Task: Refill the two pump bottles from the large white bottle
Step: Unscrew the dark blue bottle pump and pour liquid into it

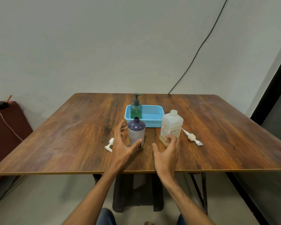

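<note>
Right, we see the large white bottle [171,126] upright near the middle of the counter [71,135], cap on, low level of yellowish liquid at its base. Our right hand [166,153] is at its lower front; fingers [169,138] spread wide and curled toward it, fingertips at or just touching the bottle's lower face, cannot tell if there is real contact. No grip closed on it.

Just left of it stands the purple pump bottle [136,133], upright, neck open with no pump fitted. Our left hand [122,143] is beside it on its left side, fingers wide; the thumb tip rests against the bottle's lower front, the other fingers reach up along its left flank, contact unclear.

One white pump head [109,144] lies flat on the counter left of the left hand. A second pump head [192,138] with its dip tube lies flat to the right of the white bottle, tube pointing toward the bottle.

Behind both bottles, toward the far edge, sits a blue basket [152,116]. The green pump bottle [136,108] stands upright in its left end, pump fitted, green liquid partway up.

Both forearms come in over the near edge. A black cable [201,46] runs down the wall to the far edge of the counter.
</note>
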A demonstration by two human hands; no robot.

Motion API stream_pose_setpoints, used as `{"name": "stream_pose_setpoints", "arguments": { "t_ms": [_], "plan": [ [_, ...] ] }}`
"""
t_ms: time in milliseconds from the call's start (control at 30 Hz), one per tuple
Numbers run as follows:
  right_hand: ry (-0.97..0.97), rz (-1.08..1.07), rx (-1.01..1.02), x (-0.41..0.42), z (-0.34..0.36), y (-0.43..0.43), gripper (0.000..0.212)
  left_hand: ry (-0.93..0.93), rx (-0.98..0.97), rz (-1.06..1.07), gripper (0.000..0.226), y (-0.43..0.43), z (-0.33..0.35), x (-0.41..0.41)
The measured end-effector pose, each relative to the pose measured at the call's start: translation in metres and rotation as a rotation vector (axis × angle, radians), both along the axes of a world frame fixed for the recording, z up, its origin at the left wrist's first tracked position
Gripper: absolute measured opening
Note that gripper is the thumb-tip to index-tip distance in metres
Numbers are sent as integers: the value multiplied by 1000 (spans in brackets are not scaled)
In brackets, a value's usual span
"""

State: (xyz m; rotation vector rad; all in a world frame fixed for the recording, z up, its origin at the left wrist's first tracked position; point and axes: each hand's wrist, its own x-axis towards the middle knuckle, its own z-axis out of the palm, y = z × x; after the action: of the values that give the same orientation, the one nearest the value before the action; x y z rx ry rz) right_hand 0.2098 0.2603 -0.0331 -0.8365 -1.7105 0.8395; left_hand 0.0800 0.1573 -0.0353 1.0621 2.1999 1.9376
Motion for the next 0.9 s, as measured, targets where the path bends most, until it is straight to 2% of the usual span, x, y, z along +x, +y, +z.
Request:
{"name": "stream_pose_setpoints", "arguments": {
  "t_ms": [67, 167, 333, 433, 500, 667, 733, 900],
  "plan": [
    [-16, 120, -19, -10, -4, -9, 51, 81, -20, 96, 79, -11, -1, -3],
    [-70, 235, -58, -25, -5, -11, 60, 152, -84, 263, 55, -23, -5, -15],
    [-199, 353, -117, -53, -5, -4, 92, 106, -339, 356, 62, -36, -14, -31],
    [-207, 426, -188, -66, -6, -1, 97, 141, -495, 369, 67, -36, -19, -37],
    [-205, 427, -197, -73, -9, 2, 96, 184, -556, 385, 62, -34, -21, -42],
    [-235, 398, -184, -82, -15, 8, 92, 203, -495, 394, 19, -33, -23, -52],
    [-219, 401, -195, -84, -18, 10, 92, 174, -424, 384, 19, -34, -21, -52],
    [-208, 407, -205, -85, -22, 11, 89, 72, -169, 393, 38, -40, -4, -43]
  ]
}}
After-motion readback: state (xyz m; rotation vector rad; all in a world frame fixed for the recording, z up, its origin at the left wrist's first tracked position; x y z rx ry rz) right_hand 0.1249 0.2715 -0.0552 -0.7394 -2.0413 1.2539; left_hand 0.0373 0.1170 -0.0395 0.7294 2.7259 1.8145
